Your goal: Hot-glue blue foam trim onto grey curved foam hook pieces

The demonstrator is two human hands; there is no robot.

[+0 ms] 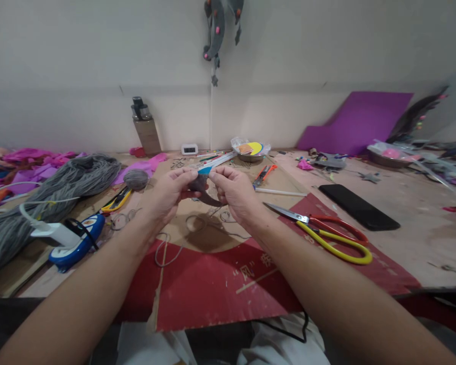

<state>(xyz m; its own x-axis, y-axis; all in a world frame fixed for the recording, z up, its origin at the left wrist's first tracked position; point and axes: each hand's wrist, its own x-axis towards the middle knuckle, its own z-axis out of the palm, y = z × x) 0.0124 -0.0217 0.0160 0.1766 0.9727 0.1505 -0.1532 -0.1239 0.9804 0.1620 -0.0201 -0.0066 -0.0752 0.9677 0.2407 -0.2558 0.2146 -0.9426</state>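
My left hand [172, 191] and my right hand [234, 191] meet above the middle of the cardboard, fingers pinched. Between them is a dark grey, curved, crescent-like piece [210, 199], its tip curving down toward my right fingers. A small blue piece [204, 171] shows at its top edge, between both thumbs; what it is made of I cannot tell. Fingers hide part of the grey piece. Thin grey yarn [193, 223] lies loose on the cardboard [220, 243] underneath. Scissors [311, 221] with red and yellow handles lie right of my right wrist.
A grey yarn hank [79, 185], yarn ball [136, 179], yellow utility knife [116, 200] and blue power strip [78, 246] lie left. Rightward are a black phone [359, 207], an orange utility knife [265, 175] and a purple sheet [359, 121]. A bottle [146, 129] stands behind.
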